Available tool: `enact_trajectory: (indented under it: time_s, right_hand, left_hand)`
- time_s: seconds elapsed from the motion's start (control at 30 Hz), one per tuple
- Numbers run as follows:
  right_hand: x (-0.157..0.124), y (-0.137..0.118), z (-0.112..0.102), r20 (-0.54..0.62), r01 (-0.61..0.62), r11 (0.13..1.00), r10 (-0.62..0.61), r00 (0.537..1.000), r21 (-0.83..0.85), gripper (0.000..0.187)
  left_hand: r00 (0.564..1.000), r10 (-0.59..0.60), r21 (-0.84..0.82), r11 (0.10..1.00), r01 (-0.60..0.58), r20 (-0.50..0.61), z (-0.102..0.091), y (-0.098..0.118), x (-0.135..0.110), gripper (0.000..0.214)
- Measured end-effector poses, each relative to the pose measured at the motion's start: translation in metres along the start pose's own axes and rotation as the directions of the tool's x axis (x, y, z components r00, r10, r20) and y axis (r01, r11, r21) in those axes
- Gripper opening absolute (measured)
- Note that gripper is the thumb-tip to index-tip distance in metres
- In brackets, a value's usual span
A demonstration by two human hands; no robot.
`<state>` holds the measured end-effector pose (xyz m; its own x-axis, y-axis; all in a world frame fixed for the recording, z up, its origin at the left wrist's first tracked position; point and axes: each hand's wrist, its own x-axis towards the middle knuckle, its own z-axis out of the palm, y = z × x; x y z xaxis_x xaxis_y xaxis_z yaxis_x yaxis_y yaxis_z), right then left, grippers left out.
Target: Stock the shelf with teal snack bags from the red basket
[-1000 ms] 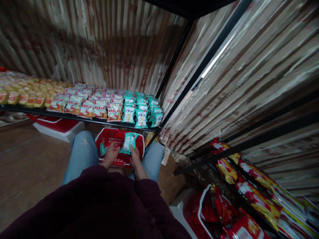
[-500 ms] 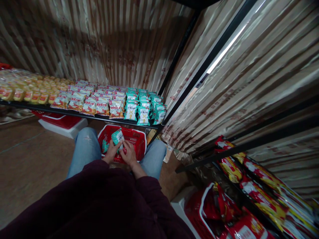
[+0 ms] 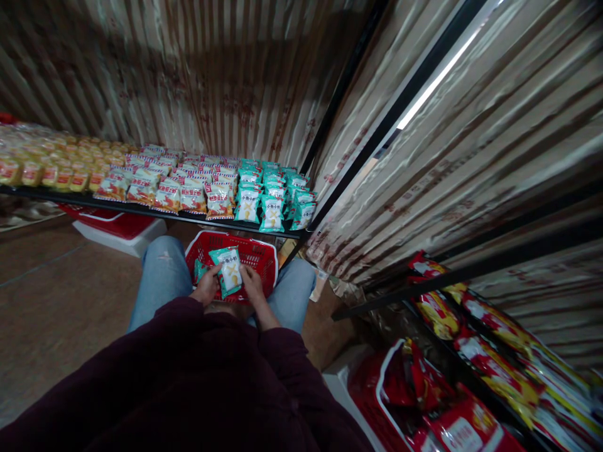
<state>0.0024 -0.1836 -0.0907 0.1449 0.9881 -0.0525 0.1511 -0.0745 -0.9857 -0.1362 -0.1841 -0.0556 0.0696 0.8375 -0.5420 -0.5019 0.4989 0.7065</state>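
Observation:
Between my two hands is a teal and white snack bag (image 3: 229,271), its printed front facing up. My left hand (image 3: 207,285) grips its left edge, and my right hand (image 3: 252,282) is closed on the right edge. Below the bag, between my knees, stands a red plastic basket (image 3: 261,251). Another teal bag (image 3: 200,270) lies in the basket's left part, partly hidden by my left hand. Matching teal snack bags (image 3: 272,210) stand in rows at the right end of the shelf in front of me.
The black shelf (image 3: 188,218) also carries white and orange snack bags (image 3: 192,194) and small yellow packs (image 3: 61,176). A red basket on a white box (image 3: 120,235) sits under it. To the right are a red basket (image 3: 365,389) and a rack of red and yellow bags (image 3: 494,370).
The teal bag has been turned and flattened out so its front shows fully. My right hand has shifted from the bag's lower part to its right edge.

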Motion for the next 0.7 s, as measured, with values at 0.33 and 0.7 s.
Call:
enact_trajectory:
  time_s: [0.33,0.7]
  right_hand:
    - [-0.0031,0.0001,0.0047,0.045,-0.009,0.999,0.007,0.999,0.047,0.033]
    - [-0.0031,-0.0014,0.0057,-0.085,-0.038,0.999,0.038,0.996,0.003,0.030]
  left_hand:
    - [0.994,0.105,0.083,0.991,-0.103,-0.021,0.0020,-0.0047,0.0039,0.032]
    - [0.961,0.259,0.438,0.878,-0.191,-0.101,0.0099,-0.0030,-0.0030,0.035]
